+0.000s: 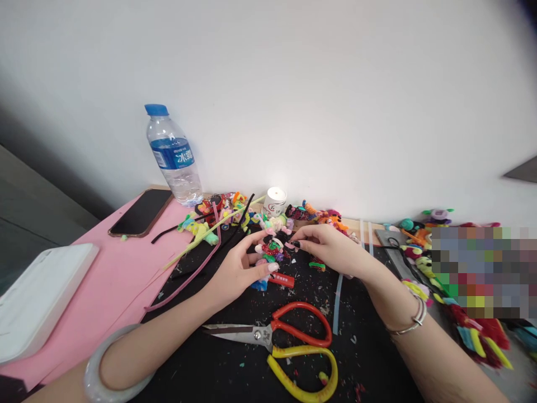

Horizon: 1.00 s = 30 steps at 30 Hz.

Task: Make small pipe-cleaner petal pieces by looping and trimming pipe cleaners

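Observation:
My left hand [241,268] curls around a small multicoloured pipe-cleaner figure [271,251] on the black mat [235,364], thumb and fingers closed on it. My right hand [329,246] pinches a tiny pink piece [290,245] against the figure's right side. A small red lighter [282,279] lies just below the left fingertips. A pale bangle [104,369] sits on my left wrist and a silver bracelet [413,320] on my right.
Scissors with a red and a yellow handle [293,347] lie near the front. A water bottle [174,157], phone [140,212], pink paper [113,280], white case [39,296], lit candle [274,201], loose pipe cleaners [197,263] and several craft figures [319,215] surround the mat.

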Tool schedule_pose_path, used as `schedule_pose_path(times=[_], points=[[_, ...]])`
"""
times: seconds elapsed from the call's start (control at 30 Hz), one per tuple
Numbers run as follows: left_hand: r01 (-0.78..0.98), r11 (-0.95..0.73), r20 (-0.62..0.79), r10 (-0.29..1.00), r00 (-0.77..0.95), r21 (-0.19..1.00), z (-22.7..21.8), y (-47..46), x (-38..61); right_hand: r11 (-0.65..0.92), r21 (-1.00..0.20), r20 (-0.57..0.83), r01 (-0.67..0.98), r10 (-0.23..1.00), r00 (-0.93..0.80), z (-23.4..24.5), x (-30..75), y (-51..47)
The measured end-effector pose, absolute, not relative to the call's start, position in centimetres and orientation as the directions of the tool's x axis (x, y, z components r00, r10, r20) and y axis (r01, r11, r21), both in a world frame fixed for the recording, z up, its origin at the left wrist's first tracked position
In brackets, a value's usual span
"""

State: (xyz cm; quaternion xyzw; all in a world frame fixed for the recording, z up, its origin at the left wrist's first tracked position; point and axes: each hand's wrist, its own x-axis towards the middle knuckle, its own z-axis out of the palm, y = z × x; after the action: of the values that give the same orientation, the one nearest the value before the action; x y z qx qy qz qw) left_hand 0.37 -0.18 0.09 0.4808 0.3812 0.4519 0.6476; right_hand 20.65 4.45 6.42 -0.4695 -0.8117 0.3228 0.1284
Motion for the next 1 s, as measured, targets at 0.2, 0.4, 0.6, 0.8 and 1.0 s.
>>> schedule_pose_path(times=[0.2,0.4,0.6,0.8,1.0], points=[[-0.193,0.115,-0.056,0.957,0.285,0.974,-0.03,-0.18,0.31,0.246,-0.693,-0.181,0.678,0.851,-0.493,6.82,20.55,4.34],[-0.203,0.111,-0.048,0.955,0.294,0.973,-0.19,-0.14,0.33,0.161,-0.730,-0.246,0.665,0.845,-0.474,6.79,20.75,4.28],[-0.223,0.121,-0.048,0.950,0.309,0.967,-0.29,-0.08,0.32,0.170,-0.716,-0.241,0.677,0.851,-0.468,6.45,20.77,4.37],[-0.240,0.140,-0.060,0.948,0.313,0.961,-0.01,-0.16,0.37,0.230,-0.692,-0.187,0.684,0.858,-0.478,6.39,20.63,4.37],[-0.252,0.150,-0.069,0.950,0.304,0.956,0.14,-0.16,0.37,0.224,-0.687,-0.185,0.691,0.866,-0.464,6.26,20.51,4.33]])
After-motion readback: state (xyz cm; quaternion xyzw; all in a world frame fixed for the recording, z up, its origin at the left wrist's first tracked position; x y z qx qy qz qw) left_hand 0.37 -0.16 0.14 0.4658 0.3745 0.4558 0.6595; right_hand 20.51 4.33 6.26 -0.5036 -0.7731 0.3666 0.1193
